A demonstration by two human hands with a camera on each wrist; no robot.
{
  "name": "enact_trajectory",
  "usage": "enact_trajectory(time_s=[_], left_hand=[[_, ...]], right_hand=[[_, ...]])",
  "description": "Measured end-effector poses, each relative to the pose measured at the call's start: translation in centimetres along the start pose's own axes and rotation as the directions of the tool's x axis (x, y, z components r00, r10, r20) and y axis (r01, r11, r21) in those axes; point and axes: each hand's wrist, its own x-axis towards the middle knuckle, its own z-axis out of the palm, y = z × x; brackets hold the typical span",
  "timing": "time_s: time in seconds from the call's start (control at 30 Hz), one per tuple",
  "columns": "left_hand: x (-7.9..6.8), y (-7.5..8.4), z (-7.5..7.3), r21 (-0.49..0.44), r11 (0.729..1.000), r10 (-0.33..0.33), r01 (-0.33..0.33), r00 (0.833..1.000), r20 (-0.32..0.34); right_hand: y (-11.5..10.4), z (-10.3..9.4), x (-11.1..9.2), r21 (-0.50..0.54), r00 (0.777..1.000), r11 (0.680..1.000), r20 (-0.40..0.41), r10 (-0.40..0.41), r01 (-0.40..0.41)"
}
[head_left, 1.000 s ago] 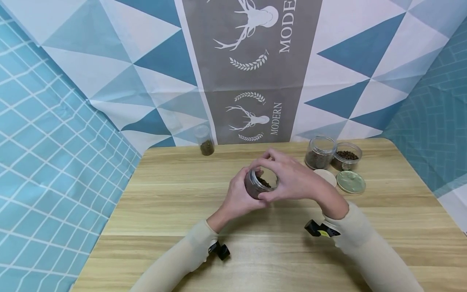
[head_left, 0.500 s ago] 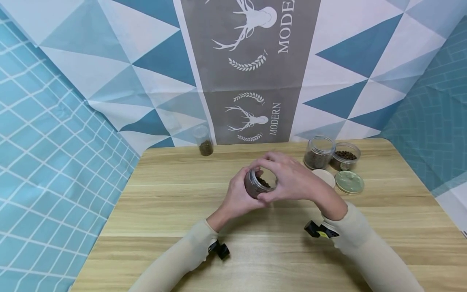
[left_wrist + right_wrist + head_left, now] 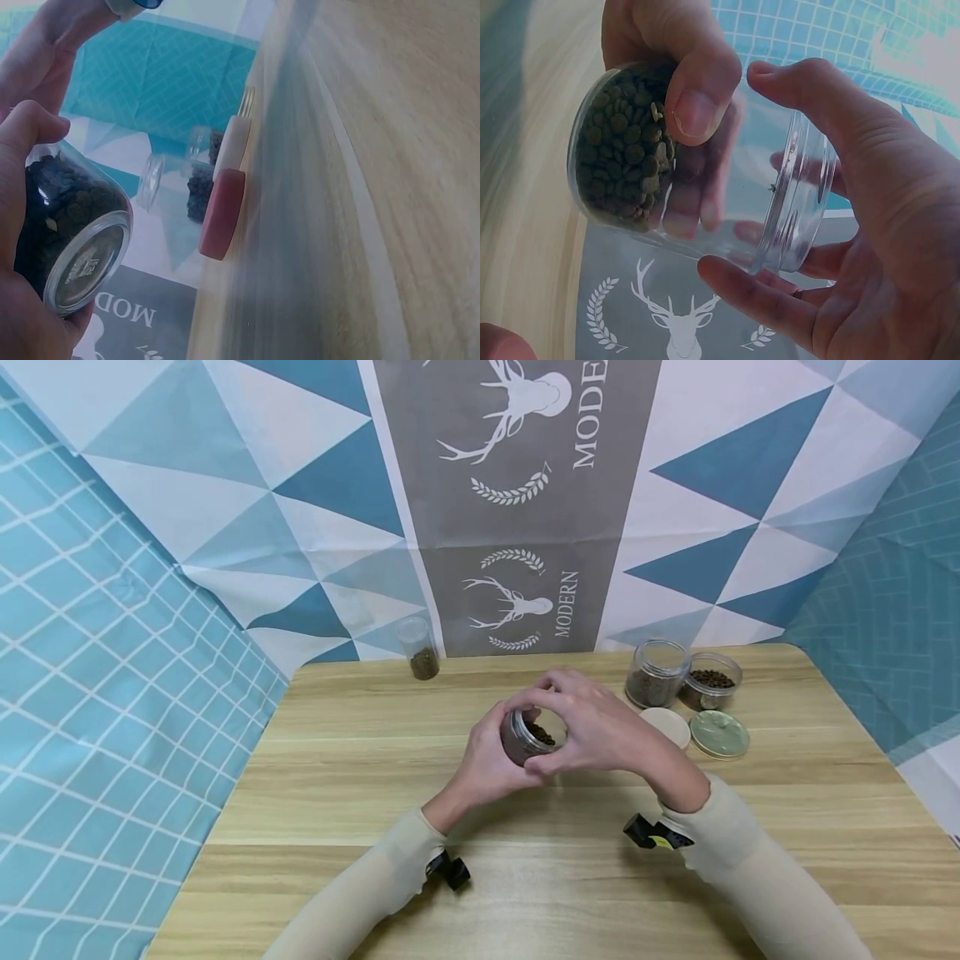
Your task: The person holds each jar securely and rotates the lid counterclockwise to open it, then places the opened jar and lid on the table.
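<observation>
Both hands hold a clear jar [image 3: 517, 745] above the table, its mouth tilted toward the right hand. Dark brown pellets [image 3: 622, 142] fill the bottom part, and the jar has no lid on it. My left hand [image 3: 489, 756] grips the jar's body, thumb on one side and fingers behind it. My right hand [image 3: 596, 727] has its thumb and fingers spread around the threaded rim. In the left wrist view the jar's base [image 3: 86, 262] faces the camera.
At the back right stand a taller open jar [image 3: 654, 685] and a low jar [image 3: 708, 693] of pellets. Before them lie a white lid [image 3: 666, 727] and a green lid [image 3: 720, 735]; a red lid [image 3: 223, 217] lies near. A slim jar [image 3: 423, 662] stands at the back left.
Hardly anything differs: both hands and the jar have shifted very slightly left, with the same grip.
</observation>
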Motion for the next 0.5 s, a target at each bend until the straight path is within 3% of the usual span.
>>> enact_trajectory(time_s=[0.27, 0.5], left_hand=[[0.34, -0.07, -0.12, 0.033, 0.999, 0.020, -0.019, 0.999, -0.025], [0.67, 0.12, -0.27, 0.046, 0.999, -0.004, 0.006, 0.999, -0.031]], right_hand=[[-0.06, 0.02, 0.36, 0.009, 1.000, 1.000, -0.006, 0.007, -0.007], [0.30, 0.04, 0.53, 0.009, 0.999, 1.000, -0.037, -0.022, 0.023]])
